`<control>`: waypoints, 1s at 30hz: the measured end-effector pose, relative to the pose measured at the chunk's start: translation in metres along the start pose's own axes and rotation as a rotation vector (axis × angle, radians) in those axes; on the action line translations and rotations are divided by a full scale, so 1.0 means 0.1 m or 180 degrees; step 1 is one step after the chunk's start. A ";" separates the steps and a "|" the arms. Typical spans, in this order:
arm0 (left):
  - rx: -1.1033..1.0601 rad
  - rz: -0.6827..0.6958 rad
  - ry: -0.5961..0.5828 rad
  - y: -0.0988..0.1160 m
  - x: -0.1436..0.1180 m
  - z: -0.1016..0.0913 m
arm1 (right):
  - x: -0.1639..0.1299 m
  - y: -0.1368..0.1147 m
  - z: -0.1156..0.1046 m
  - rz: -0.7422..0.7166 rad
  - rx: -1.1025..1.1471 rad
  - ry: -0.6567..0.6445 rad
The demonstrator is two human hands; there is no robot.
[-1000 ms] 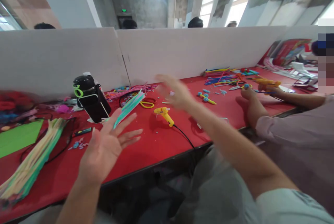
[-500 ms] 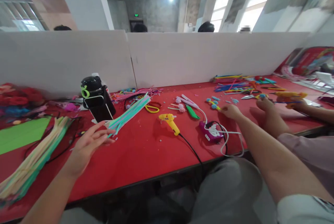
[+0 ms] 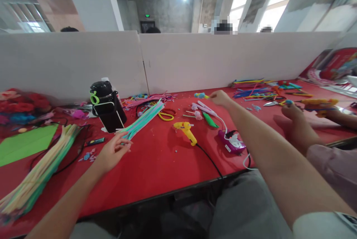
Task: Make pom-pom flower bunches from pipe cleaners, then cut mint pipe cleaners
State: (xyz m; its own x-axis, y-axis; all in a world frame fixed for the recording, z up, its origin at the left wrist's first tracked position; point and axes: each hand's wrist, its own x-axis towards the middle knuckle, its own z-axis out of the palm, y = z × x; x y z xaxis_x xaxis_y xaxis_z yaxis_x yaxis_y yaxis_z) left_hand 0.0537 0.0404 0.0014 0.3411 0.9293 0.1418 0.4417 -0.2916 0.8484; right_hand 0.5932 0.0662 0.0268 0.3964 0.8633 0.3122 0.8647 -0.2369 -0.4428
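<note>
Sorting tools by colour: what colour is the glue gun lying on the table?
Yellow; the glue gun has a black cord and shows clearly in the head view.

Pipe-cleaner sheaf blurred, cut off at left edge.

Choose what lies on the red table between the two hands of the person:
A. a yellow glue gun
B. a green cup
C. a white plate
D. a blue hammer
A: the yellow glue gun lies on the table between the left hand and the right hand, with its black cord running toward the table edge.
</note>
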 end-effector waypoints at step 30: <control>0.1345 0.0535 -0.0125 -0.06 -0.30 -0.14 | 0.55 -0.86 0.85 0.0511 -0.0583 -0.0594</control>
State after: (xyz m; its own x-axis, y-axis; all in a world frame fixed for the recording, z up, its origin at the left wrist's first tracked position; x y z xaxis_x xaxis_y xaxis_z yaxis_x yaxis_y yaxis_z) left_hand 0.0293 0.0173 -0.0010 0.4645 0.8543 0.2333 0.6747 -0.5120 0.5316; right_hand 0.5145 0.1719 0.0108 0.4838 0.8712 0.0832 0.8435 -0.4388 -0.3098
